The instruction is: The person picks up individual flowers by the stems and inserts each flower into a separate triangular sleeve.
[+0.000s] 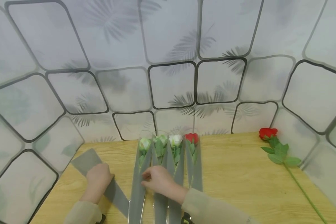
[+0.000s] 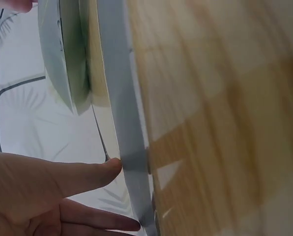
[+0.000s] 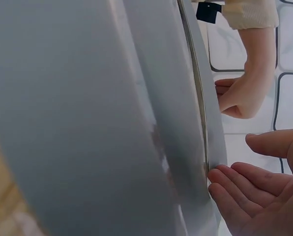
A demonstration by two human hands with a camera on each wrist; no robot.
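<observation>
At the left, my left hand rests on a flat grey wrapping sleeve. Its thumb and fingers are extended against the sleeve's edge in the left wrist view. Over the wrapped roses, my right hand has its thumb apart from loosely extended fingers. In the right wrist view its fingertips are at the edge of a grey wrapper. The wrapped roses lie side by side: two pale green, the leftmost and its neighbour, one white and one red.
An unwrapped red rose with a long green stem lies along the right side of the wooden table. Patterned cloth walls with dark outlined shapes and leaf prints rise behind and at both sides.
</observation>
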